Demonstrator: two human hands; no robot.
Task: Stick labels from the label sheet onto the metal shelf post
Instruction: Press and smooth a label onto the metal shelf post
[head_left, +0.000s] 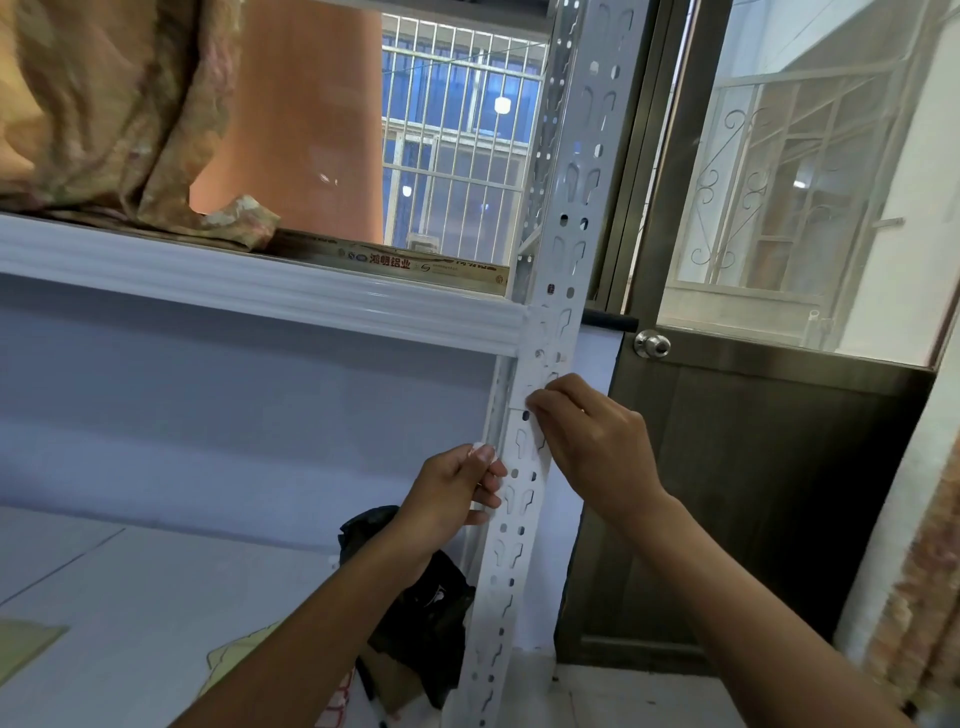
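Beside a brown door (727, 519) and a barred window (457, 130), white shelving, with the perforated metal shelf post (563, 218) rising slantwise through the middle. Right hand (587, 441) laid against the post face just below the shelf beam (249, 291), fingertips (540, 402) flat on a pale label (537, 384): probably the smoothing-down step. Left hand (457, 493) pinched narrow at the post's left edge around something white, possibly the label sheet; too hidden to tell. Next, likely: press edges flat, peel another, place lower. Bare post free below the hands; black bag (431, 613) near its foot; door just beside on the right.
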